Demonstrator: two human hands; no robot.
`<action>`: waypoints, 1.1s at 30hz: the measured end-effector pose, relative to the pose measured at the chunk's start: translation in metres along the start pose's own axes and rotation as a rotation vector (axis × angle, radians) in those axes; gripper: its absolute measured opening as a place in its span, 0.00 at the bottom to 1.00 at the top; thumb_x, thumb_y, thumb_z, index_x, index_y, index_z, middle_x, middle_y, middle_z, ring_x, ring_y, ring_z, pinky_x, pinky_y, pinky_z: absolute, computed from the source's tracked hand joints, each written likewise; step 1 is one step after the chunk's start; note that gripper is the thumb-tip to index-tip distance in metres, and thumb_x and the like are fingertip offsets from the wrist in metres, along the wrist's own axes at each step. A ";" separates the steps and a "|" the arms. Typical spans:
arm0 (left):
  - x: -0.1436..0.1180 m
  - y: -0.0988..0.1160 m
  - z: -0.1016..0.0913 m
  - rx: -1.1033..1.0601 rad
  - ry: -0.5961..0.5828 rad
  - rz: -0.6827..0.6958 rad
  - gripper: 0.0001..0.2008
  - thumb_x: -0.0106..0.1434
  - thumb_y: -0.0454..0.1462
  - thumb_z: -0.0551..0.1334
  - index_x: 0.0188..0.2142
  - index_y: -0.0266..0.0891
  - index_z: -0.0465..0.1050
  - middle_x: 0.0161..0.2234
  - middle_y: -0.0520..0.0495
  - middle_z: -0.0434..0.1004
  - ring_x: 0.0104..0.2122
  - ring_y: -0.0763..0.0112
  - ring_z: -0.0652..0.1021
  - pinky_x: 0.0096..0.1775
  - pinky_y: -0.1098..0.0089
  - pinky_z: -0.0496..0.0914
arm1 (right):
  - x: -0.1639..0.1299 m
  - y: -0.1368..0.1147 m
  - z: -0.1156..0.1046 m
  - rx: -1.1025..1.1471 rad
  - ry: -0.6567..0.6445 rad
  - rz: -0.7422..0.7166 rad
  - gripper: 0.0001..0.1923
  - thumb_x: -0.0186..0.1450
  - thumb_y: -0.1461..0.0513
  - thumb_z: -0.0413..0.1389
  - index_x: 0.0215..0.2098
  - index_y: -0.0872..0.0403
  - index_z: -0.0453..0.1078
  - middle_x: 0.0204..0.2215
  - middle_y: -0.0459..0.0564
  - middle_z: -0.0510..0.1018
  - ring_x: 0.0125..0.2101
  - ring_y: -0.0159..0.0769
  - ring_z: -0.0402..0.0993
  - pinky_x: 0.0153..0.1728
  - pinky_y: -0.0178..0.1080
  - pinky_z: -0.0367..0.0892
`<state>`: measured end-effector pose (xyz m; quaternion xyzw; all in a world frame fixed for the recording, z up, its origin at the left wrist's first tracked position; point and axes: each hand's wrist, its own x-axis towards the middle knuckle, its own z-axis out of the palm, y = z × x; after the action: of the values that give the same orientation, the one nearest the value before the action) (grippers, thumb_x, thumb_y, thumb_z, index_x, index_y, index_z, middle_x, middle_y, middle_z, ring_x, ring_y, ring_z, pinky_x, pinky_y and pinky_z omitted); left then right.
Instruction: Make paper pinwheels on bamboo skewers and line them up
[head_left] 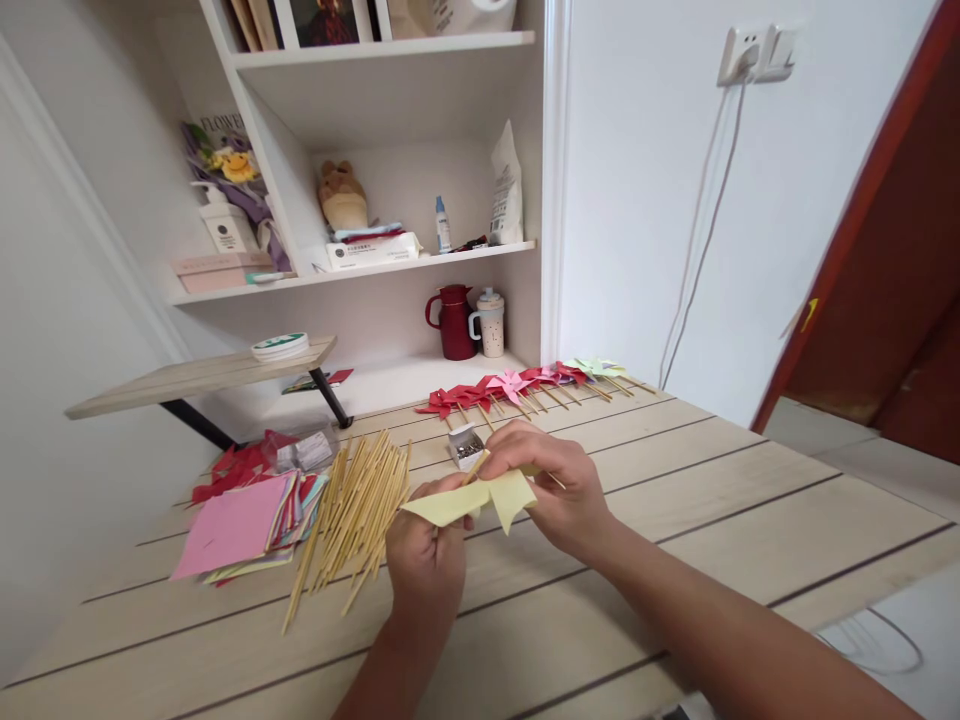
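Over the table's middle, a pale yellow paper pinwheel [450, 503] is between my hands, its blades pointing left and down. The tip of a thin wooden stick [477, 466] pokes up behind the paper. My left hand [427, 550] is closed on the pinwheel from the left, with some fingers behind it. From the right, my right hand [562, 485] curls its fingers over the pinwheel's upper right part, near the stick tip. The paper hides the fingertips in part. Just beyond the hands stands a small open white box [466, 440] with small metal pieces in it.
Left of my hands lie a pile of wooden sticks [367, 510] and a stack of coloured paper squares [232, 525]. Finished red, pink and green pinwheels [510, 385] line the back edge. A small raised shelf [210, 378] stands back left; a red jug [455, 325] sits behind.
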<state>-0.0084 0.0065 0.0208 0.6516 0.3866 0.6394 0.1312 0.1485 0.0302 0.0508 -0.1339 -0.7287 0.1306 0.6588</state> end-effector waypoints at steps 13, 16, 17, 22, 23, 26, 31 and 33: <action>-0.003 -0.002 0.001 -0.043 -0.001 -0.062 0.13 0.64 0.39 0.58 0.37 0.41 0.83 0.21 0.49 0.75 0.20 0.71 0.72 0.23 0.73 0.67 | 0.001 -0.002 0.000 0.003 -0.004 0.026 0.12 0.63 0.72 0.57 0.36 0.50 0.77 0.29 0.48 0.80 0.34 0.37 0.75 0.35 0.41 0.72; -0.002 0.000 0.000 -0.020 -0.005 -0.047 0.13 0.63 0.38 0.59 0.36 0.41 0.83 0.20 0.50 0.74 0.20 0.71 0.72 0.23 0.73 0.67 | 0.001 -0.003 0.000 0.003 -0.001 0.021 0.11 0.64 0.71 0.58 0.36 0.50 0.77 0.29 0.48 0.80 0.33 0.37 0.75 0.34 0.41 0.72; -0.002 0.001 0.000 -0.014 -0.004 -0.040 0.12 0.63 0.38 0.59 0.35 0.41 0.83 0.20 0.50 0.74 0.20 0.71 0.72 0.23 0.73 0.67 | 0.001 -0.002 0.000 0.003 -0.001 0.020 0.11 0.64 0.71 0.58 0.36 0.50 0.77 0.29 0.48 0.79 0.33 0.37 0.75 0.34 0.41 0.72; -0.003 0.003 0.000 0.002 0.000 -0.031 0.13 0.64 0.39 0.59 0.31 0.41 0.82 0.20 0.50 0.75 0.20 0.71 0.73 0.23 0.73 0.67 | 0.001 -0.002 -0.001 0.005 -0.007 0.020 0.11 0.63 0.72 0.58 0.36 0.50 0.77 0.29 0.48 0.79 0.34 0.37 0.75 0.34 0.40 0.71; -0.003 0.003 0.001 0.005 0.008 -0.031 0.13 0.64 0.40 0.59 0.30 0.41 0.82 0.20 0.50 0.75 0.20 0.70 0.73 0.23 0.73 0.67 | 0.001 -0.002 -0.001 0.008 -0.008 0.020 0.11 0.63 0.71 0.58 0.36 0.50 0.77 0.29 0.48 0.78 0.34 0.37 0.75 0.34 0.40 0.71; -0.004 0.002 0.001 0.026 0.052 -0.034 0.13 0.64 0.40 0.59 0.30 0.41 0.82 0.19 0.50 0.75 0.19 0.70 0.72 0.22 0.72 0.66 | 0.001 -0.003 0.000 0.014 -0.009 0.023 0.10 0.64 0.70 0.58 0.36 0.49 0.77 0.29 0.48 0.78 0.34 0.37 0.75 0.34 0.40 0.72; -0.001 0.000 -0.002 0.026 0.008 0.075 0.12 0.65 0.38 0.58 0.36 0.42 0.83 0.20 0.50 0.76 0.19 0.71 0.72 0.23 0.72 0.66 | 0.001 -0.004 0.000 0.019 -0.009 0.018 0.11 0.63 0.71 0.58 0.36 0.49 0.77 0.29 0.48 0.80 0.34 0.38 0.75 0.35 0.41 0.72; -0.002 0.000 -0.002 0.026 0.018 0.087 0.12 0.65 0.38 0.59 0.38 0.43 0.83 0.21 0.50 0.76 0.20 0.70 0.72 0.24 0.71 0.67 | 0.001 -0.004 0.000 0.024 -0.013 0.009 0.12 0.63 0.71 0.58 0.37 0.49 0.77 0.29 0.48 0.80 0.34 0.38 0.75 0.35 0.42 0.72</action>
<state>-0.0099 0.0048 0.0198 0.6635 0.3672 0.6454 0.0914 0.1485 0.0268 0.0536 -0.1285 -0.7306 0.1433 0.6552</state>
